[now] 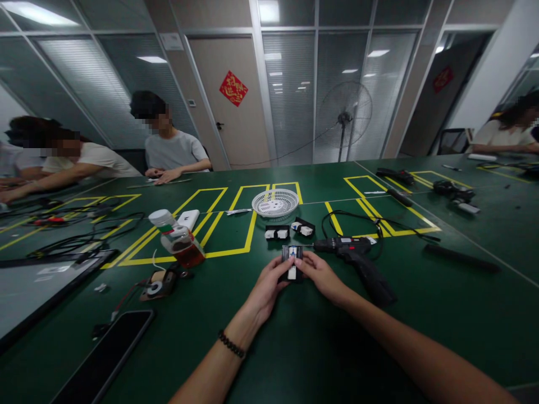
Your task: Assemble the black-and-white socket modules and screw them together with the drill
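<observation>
Both of my hands grip one small black-and-white block, a black casing with a white strip down its middle. My left hand closes on its left side, thumb on top. From the right, my right hand holds it with the thumb pressed on the white strip. Just beyond lie two similar black-and-white blocks, a left one and a right one. A black power drill rests on its side to the right, its bit pointing at the held block. What the block is exactly, I cannot tell.
A white plastic basket stands ahead. To the left are a bottle of dark liquid, a wire spool device and a phone. A black bar lies right. Several people sit around the green table.
</observation>
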`<act>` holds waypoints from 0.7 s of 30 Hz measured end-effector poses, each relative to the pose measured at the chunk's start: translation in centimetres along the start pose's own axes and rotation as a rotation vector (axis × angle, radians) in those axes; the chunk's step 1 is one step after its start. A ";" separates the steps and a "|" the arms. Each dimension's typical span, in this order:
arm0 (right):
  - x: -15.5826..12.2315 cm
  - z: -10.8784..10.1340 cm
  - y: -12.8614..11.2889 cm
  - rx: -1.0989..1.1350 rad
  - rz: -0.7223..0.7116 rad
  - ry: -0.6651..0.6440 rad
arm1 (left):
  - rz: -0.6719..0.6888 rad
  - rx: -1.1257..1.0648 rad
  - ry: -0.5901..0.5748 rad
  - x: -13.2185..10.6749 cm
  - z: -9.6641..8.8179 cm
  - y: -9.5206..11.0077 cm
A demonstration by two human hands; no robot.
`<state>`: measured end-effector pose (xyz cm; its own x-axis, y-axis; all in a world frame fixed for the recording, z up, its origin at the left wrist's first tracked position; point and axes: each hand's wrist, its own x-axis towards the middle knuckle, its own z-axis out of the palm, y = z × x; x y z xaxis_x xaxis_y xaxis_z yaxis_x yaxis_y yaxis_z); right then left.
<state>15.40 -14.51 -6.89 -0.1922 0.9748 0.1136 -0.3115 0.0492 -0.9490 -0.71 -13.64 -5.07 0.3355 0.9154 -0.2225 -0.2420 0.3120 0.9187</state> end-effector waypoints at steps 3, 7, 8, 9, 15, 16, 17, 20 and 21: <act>-0.1 0.1 -0.1 0.000 -0.019 -0.008 | 0.004 0.012 -0.013 -0.4 -0.2 0.3; -0.2 -0.2 -0.3 -0.024 0.001 0.015 | 0.011 0.046 -0.046 -0.5 -0.6 0.7; -0.2 -0.3 -0.5 -0.036 0.011 0.019 | 0.009 0.056 -0.059 -0.4 -0.7 0.8; -0.2 -0.4 -0.8 -0.049 0.020 0.019 | 0.009 0.067 -0.073 -0.3 -0.8 0.8; -0.5 -0.4 -1.7 -0.092 0.030 0.010 | 0.062 0.199 -0.014 0.6 -1.3 0.1; -0.6 -0.4 -1.7 -0.090 0.033 0.006 | 0.079 0.228 0.013 0.7 -1.3 -0.1; -0.6 -0.4 -1.6 -0.090 0.035 0.002 | 0.097 0.250 0.033 0.9 -1.4 -0.4; -0.5 -0.5 -1.3 -0.112 0.028 0.008 | 0.138 0.272 0.055 1.1 -1.4 -1.0; -0.5 -0.6 -1.3 -0.124 0.025 0.011 | 0.148 0.268 0.056 1.2 -1.4 -1.2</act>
<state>16.41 -14.94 -5.91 -0.1884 0.9783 0.0867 -0.1893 0.0505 -0.9806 -1.29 -12.59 -6.86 0.2624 0.9607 -0.0907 -0.0333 0.1030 0.9941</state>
